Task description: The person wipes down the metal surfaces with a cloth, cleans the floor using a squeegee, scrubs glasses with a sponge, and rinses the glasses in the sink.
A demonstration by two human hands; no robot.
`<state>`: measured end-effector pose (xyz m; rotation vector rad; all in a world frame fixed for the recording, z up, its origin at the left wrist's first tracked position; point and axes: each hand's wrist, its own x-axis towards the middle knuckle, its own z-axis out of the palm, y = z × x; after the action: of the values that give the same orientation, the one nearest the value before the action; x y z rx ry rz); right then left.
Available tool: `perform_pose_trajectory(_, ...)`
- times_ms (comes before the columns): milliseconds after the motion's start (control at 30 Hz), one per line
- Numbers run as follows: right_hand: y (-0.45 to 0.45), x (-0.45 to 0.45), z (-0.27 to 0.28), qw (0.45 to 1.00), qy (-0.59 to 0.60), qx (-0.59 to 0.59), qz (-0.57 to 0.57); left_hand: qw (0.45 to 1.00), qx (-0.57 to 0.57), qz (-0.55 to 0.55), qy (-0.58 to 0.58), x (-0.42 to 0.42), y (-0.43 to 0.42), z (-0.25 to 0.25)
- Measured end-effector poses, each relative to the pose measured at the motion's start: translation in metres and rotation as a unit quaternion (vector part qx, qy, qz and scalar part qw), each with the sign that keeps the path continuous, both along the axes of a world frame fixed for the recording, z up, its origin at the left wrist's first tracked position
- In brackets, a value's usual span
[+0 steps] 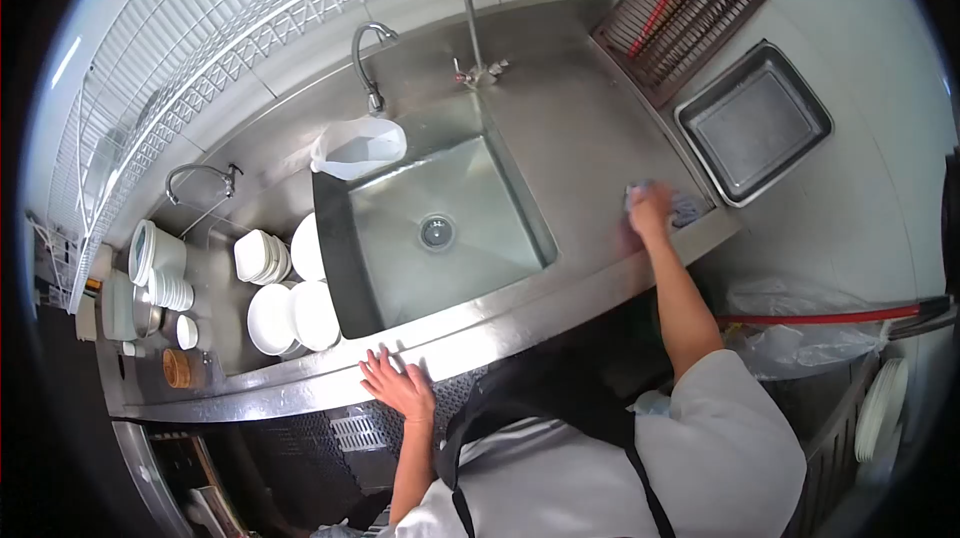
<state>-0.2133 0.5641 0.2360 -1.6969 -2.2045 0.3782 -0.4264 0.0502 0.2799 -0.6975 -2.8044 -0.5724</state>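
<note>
My right hand [652, 206], a little blurred, presses a grey-blue cloth [686, 208] onto the right end of the steel counter [560, 108]. Its fingers are closed on the cloth, part of which sticks out to the right. My left hand [400, 388] lies at the front edge of the sink unit with its fingers spread and nothing in them. Between and beyond my hands is the sink basin [440, 283], with a round drain [437, 232] in its floor. A translucent white plastic container [368, 146] sits at the basin's back left corner.
White bowls [270, 318] and square dishes [258, 256] stand stacked in the left basin. A curved faucet [362, 63] rises behind the sink. A wire rack [270, 8] hangs at upper left. On the right are a metal tray [755, 123] and a brown slatted rack [690, 13].
</note>
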Motion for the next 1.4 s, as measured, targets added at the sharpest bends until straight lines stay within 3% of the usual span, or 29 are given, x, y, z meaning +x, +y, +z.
perform_pose_trajectory(167, -0.089, -0.06, 0.022, 0.94, -0.01, -0.056, 0.337, 1.0, 0.002, 0.004, -0.023, -0.006, 0.001, -0.002)
perform_pose_trajectory(267, -0.077, -0.053, 0.064, 0.966, -0.16, -0.069, 0.191, 1.0, -0.005, 0.011, -0.018, -0.006, 0.006, 0.003)
perform_pose_trajectory(433, 0.047, -0.065, 0.029, 0.99, -0.144, 0.004, 0.004, 0.999, -0.04, 0.019, 0.007, -0.008, 0.012, 0.002)
perform_pose_trajectory(633, 0.182, -0.142, 0.007, 0.987, -0.139, 0.062, 0.042, 0.999, -0.045, 0.027, 0.006, -0.007, 0.018, 0.004)
perform_pose_trajectory(667, 0.201, -0.151, 0.007, 0.973, -0.19, 0.119, 0.061, 0.999, -0.037, 0.012, 0.001, -0.009, 0.02, 0.005)
perform_pose_trajectory(733, 0.259, -0.17, -0.038, 0.949, -0.241, 0.175, 0.107, 0.998, -0.047, 0.028, -0.03, -0.012, 0.021, 0.014)
perform_pose_trajectory(767, 0.263, -0.176, -0.021, 0.92, -0.273, 0.105, 0.262, 0.995, -0.056, 0.049, -0.06, -0.011, 0.025, 0.018)
perform_pose_trajectory(800, 0.321, -0.174, -0.089, 0.866, -0.267, 0.265, 0.329, 0.994, -0.077, 0.063, -0.049, -0.009, 0.022, 0.016)
perform_pose_trajectory(833, 0.336, -0.197, -0.087, 0.886, -0.313, 0.197, 0.279, 0.993, -0.094, 0.067, -0.039, -0.006, 0.022, 0.015)
perform_pose_trajectory(867, 0.356, -0.202, -0.104, 0.913, -0.071, 0.245, 0.32, 0.992, -0.092, 0.078, -0.038, -0.004, 0.023, 0.021)
perform_pose_trajectory(900, 0.31, -0.212, -0.064, 0.949, -0.016, 0.172, 0.265, 0.993, -0.085, 0.072, -0.04, -0.005, 0.024, 0.024)
perform_pose_trajectory(967, 0.302, -0.222, -0.088, 0.941, -0.012, 0.186, 0.283, 0.994, -0.075, 0.071, -0.02, -0.004, 0.019, 0.019)
perform_pose_trajectory(1033, 0.246, -0.222, -0.07, 0.929, 0.078, 0.083, 0.352, 0.994, -0.067, 0.076, -0.027, -0.004, 0.019, 0.022)
perform_pose_trajectory(1100, 0.195, -0.217, -0.065, 0.932, 0.161, -0.039, 0.322, 0.995, -0.053, 0.078, -0.025, -0.002, 0.016, 0.018)
perform_pose_trajectory(1133, 0.169, -0.216, -0.058, 0.88, 0.322, -0.155, 0.313, 0.995, -0.053, 0.076, -0.034, -0.002, 0.014, 0.022)
perform_pose_trajectory(1167, 0.131, -0.214, -0.039, 0.79, 0.466, -0.269, 0.295, 0.995, -0.056, 0.072, -0.041, -0.001, 0.012, 0.023)
perform_pose_trajectory(1267, 0.008, -0.218, 0.049, 0.632, 0.583, -0.466, 0.209, 0.997, 0.013, 0.055, -0.048, 0.001, 0.003, 0.026)
perform_pose_trajectory(1367, -0.079, -0.241, 0.052, 0.507, 0.627, -0.519, 0.284, 0.984, 0.165, 0.039, -0.049, 0.002, -0.012, 0.027)
perform_pose_trajectory(1400, -0.12, -0.249, 0.056, 0.516, 0.613, -0.523, 0.292, 0.975, 0.209, 0.042, -0.064, 0.003, -0.017, 0.029)
